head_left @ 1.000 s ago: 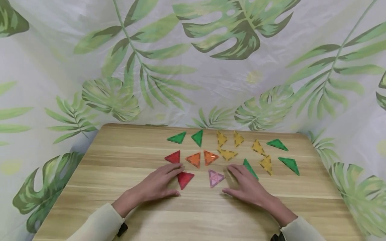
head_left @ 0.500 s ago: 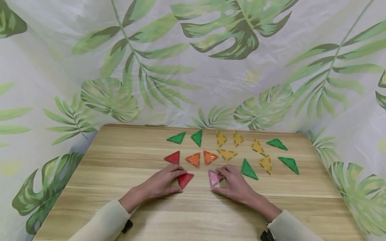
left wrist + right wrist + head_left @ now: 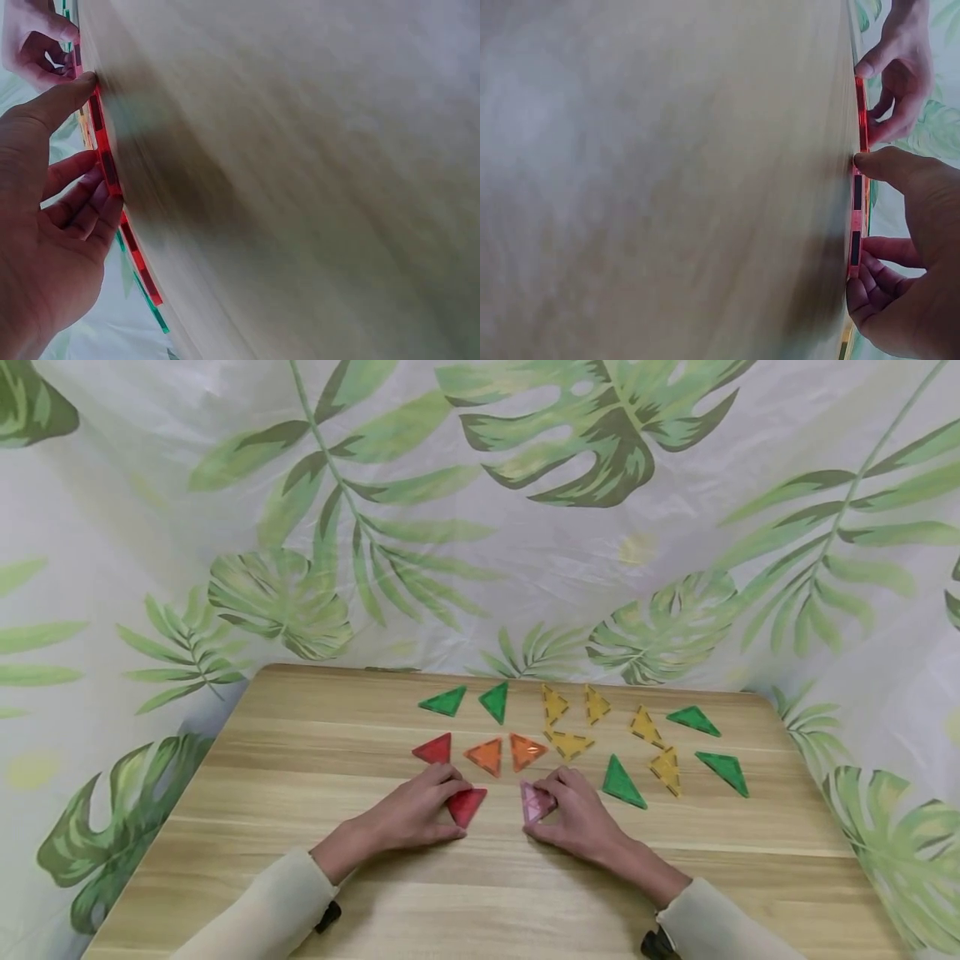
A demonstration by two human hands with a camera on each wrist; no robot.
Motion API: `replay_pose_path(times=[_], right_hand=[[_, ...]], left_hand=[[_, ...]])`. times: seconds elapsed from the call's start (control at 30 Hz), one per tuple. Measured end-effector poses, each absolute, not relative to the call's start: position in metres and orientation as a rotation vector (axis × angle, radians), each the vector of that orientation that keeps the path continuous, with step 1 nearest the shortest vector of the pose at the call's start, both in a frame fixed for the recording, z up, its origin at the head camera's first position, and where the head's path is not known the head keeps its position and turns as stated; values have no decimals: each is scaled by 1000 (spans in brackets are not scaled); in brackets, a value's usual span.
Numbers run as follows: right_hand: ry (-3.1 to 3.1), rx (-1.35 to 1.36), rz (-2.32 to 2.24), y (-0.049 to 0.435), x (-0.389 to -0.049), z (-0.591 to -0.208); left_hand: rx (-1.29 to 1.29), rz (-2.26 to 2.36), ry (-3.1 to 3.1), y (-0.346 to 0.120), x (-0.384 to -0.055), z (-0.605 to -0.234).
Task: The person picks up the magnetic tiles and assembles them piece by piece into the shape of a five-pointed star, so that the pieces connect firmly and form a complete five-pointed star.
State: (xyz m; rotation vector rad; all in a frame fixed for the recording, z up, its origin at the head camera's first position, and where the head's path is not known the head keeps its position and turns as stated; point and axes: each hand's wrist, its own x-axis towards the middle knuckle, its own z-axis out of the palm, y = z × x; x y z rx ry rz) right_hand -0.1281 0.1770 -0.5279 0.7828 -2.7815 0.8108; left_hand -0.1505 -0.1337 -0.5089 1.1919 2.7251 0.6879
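Note:
My left hand holds a red triangular magnetic tile between thumb and fingers. In the left wrist view the thumb touches one corner of this red tile, with the fingertips along its far end. Opposite it, my right hand pinches a pink translucent triangular tile, partly covered by the fingers. The right wrist view has the pink tile edge-on, lying flat at the table surface, thumb at one corner. A gap of bare wood separates the two held tiles.
Just behind the hands lie a second red tile and two orange tiles. Several yellow tiles and green tiles spread across the back and right of the wooden table. A leaf-print cloth hangs behind.
My right hand has moved left from beside the pink tile and now pinches it. My left hand has shifted slightly right and its fingers have closed on the red tile.

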Motion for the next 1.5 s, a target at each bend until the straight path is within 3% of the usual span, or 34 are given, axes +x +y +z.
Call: replay_pose_path(times=[1.17, 1.5], right_hand=[[-2867, 820, 861, 136, -117, -522], [-2822, 774, 977, 157, -145, -509]], left_hand=[[1287, 627, 2754, -116, -144, -512], [1310, 648, 2709, -116, -146, -511]])
